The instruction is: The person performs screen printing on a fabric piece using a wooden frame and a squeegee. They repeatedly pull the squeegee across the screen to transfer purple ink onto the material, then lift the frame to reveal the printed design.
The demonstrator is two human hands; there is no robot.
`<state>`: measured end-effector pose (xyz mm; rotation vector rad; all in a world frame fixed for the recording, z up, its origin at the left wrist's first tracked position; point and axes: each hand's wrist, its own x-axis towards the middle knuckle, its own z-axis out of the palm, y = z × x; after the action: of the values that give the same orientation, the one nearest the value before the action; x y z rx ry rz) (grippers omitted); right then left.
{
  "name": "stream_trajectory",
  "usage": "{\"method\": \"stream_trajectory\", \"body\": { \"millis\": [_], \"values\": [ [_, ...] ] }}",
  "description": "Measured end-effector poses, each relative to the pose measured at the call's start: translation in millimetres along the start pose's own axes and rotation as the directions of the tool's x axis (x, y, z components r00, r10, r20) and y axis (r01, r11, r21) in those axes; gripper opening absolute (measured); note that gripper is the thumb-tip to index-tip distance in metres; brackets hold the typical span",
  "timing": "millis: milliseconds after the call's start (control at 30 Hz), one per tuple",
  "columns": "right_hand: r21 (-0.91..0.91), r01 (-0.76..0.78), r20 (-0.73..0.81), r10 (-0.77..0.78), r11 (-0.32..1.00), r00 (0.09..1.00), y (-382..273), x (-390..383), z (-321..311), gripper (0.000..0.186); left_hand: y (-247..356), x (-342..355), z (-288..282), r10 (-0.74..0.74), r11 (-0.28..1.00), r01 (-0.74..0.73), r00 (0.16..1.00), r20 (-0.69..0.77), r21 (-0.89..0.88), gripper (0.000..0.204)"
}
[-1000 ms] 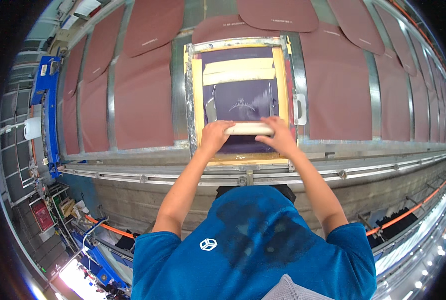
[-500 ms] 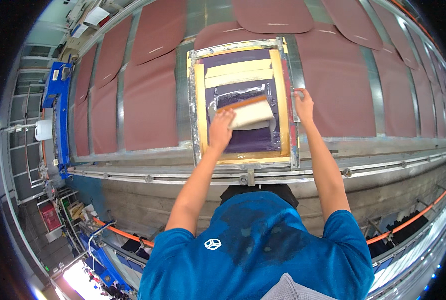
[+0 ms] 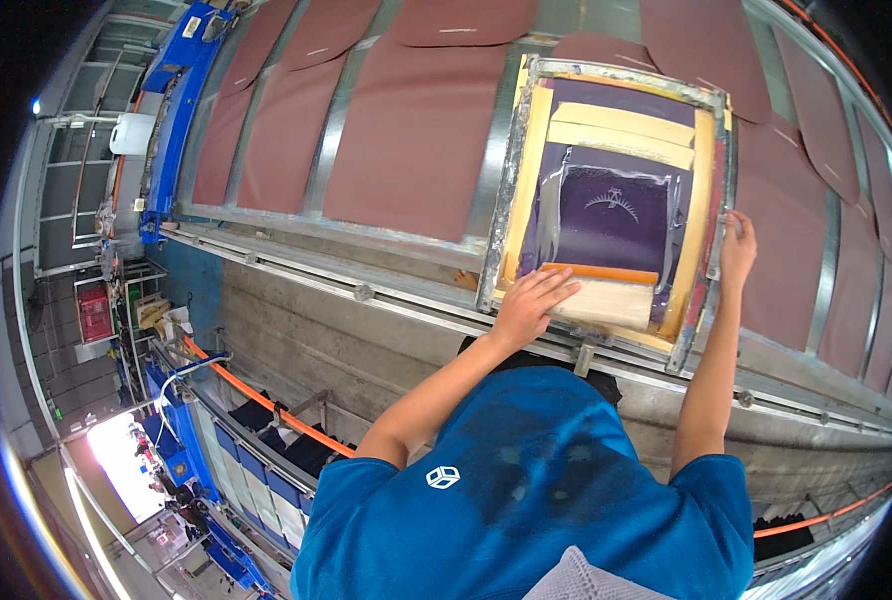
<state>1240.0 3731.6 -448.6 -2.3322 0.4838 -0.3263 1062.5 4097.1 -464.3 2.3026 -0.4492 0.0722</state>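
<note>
A screen-printing frame [image 3: 511,185] lies on the long table, its purple mesh [image 3: 606,235] bordered with yellowish tape. A small pale crescent-shaped design [image 3: 612,205] shows in the mesh. My left hand [image 3: 534,308] is closed over the left end of a squeegee [image 3: 604,302] with a cream handle and an orange blade. The squeegee rests at the near end of the mesh. At the frame's right edge, my right hand [image 3: 737,250] grips the metal side with curled fingers.
Maroon fabric pieces [image 3: 416,120] lie in rows along the table on both sides of the frame. A metal rail [image 3: 386,294] runs along the table's near edge. Behind me are an orange bar [image 3: 231,385] and racks with dark cloth. Blue machinery [image 3: 181,110] stands at the left end.
My left hand has drawn the squeegee from mid-mesh to the near end, uncovering the design. My right hand stays on the frame's side. The whole view has turned.
</note>
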Motion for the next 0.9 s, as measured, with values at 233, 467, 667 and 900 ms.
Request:
{"method": "stream_trajectory", "body": {
  "millis": [233, 467, 667, 900],
  "values": [
    [0.164, -0.028, 0.026, 0.024, 0.986, 0.999, -31, -8, 9, 0.022, -50, 21, -36, -0.011, 0.963, -0.016, 0.995, -0.101, -0.267, 0.069],
    [0.198, 0.192, -0.114, -0.172, 0.961, 0.979, -163, -41, 72, 0.023, -71, 7, -161, -0.448, 0.788, 0.311, 0.882, -0.148, -0.532, 0.038],
    [0.372, 0.042, 0.116, -0.091, 0.927, 0.989, -200, -34, 97, 0.024, -40, -14, -201, -0.664, 0.743, 0.467, 0.604, -0.440, -0.479, 0.027],
    [0.478, 0.014, 0.036, -0.035, 0.878, 0.999, 73, 74, -192, 0.017, 241, 103, 71, -0.500, 0.791, 0.608, 0.711, -0.494, 0.074, 0.044]
  ]
}}
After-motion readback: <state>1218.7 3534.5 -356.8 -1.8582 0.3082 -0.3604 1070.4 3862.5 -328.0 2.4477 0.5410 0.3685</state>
